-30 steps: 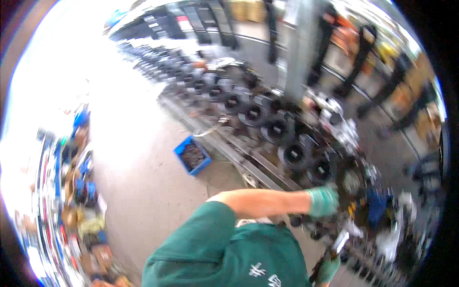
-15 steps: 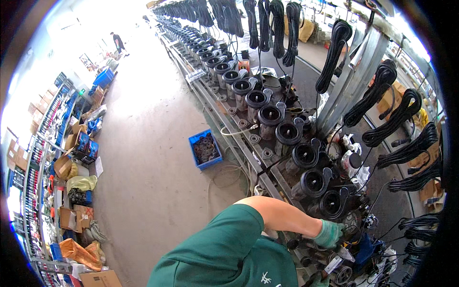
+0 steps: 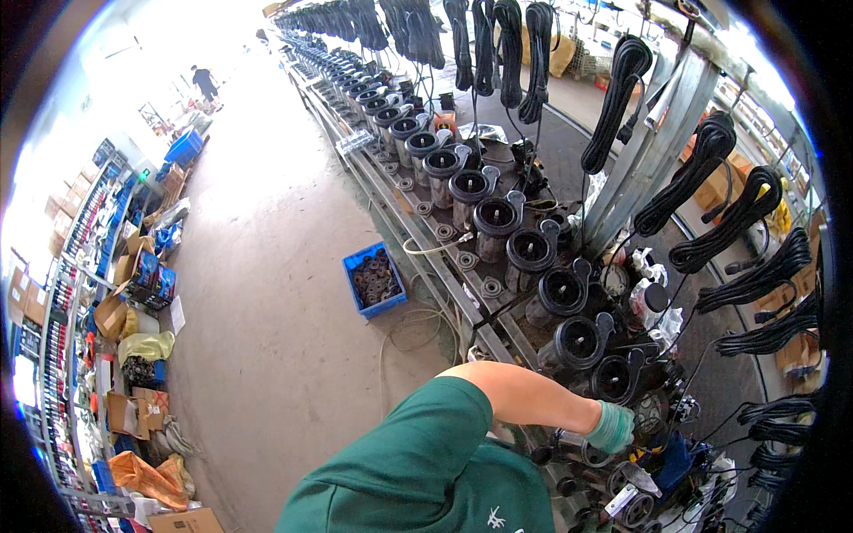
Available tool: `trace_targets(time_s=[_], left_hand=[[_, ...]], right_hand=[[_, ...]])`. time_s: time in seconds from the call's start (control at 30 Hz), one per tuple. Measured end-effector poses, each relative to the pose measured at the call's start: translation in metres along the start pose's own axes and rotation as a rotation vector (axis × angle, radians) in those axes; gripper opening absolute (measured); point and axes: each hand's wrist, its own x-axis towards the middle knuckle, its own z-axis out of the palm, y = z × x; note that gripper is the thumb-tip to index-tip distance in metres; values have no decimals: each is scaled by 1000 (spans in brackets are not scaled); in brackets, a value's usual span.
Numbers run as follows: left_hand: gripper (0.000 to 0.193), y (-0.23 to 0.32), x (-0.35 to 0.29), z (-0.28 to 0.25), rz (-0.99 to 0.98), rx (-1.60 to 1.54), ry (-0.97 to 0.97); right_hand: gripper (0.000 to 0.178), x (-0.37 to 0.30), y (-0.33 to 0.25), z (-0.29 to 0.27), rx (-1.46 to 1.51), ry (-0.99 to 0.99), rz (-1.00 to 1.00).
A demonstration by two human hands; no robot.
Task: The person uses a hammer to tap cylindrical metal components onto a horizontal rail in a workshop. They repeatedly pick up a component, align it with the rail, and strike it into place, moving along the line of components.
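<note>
The room is a long workshop with a bare grey floor [image 3: 267, 266]; well to the left of the hands stands a loaded shelf [image 3: 55, 391], and far ahead a person in dark clothing [image 3: 205, 83]. I record a long metal bench [image 3: 453, 289] running away from the left hand [image 3: 613, 428], carrying a row of pots [image 3: 577, 342] with black rims, most with a grey lug at the side.

The left hand, in a pale green glove, is lowered over the cluttered near end of this row. Its fingers are hidden from my view, so I cannot tell how far they are curled or whether they grip anything. The right hand is out of my view; its state cannot be told.

The nearest pot [image 3: 612, 380] stands just beyond the left hand. A round grey part [image 3: 650, 409] lies just to the hand's right, and a blue item [image 3: 677, 457] slightly farther right. Nearer to me than the hand, I note a white rectangular piece [image 3: 621, 500].

Coiled black cables [image 3: 693, 173] hang beyond and to the right of the hand, past a metal post [image 3: 653, 147]. On the floor, well to the hand's left, sits a blue crate [image 3: 387, 305] of dark pieces [image 3: 375, 277].
</note>
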Motion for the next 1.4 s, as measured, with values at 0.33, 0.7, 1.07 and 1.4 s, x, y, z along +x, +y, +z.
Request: trace_targets(time_s=[0.33, 0.7, 1.07, 1.4], left_hand=[[31, -23, -5, -22, -141, -220, -152], [19, -36, -10, 2, -132, -396, -3], [25, -39, -9, 0, -213, -462, -65], [19, -42, -9, 10, -176, -486, 31]], right_hand=[[20, -7, -13, 0, -250, -37, 137], [33, 6, -29, 28, -740, -25, -84], [38, -7, -65, 25, -585, 32, -208], [33, 16, -37, 13, -689, -54, -98]])
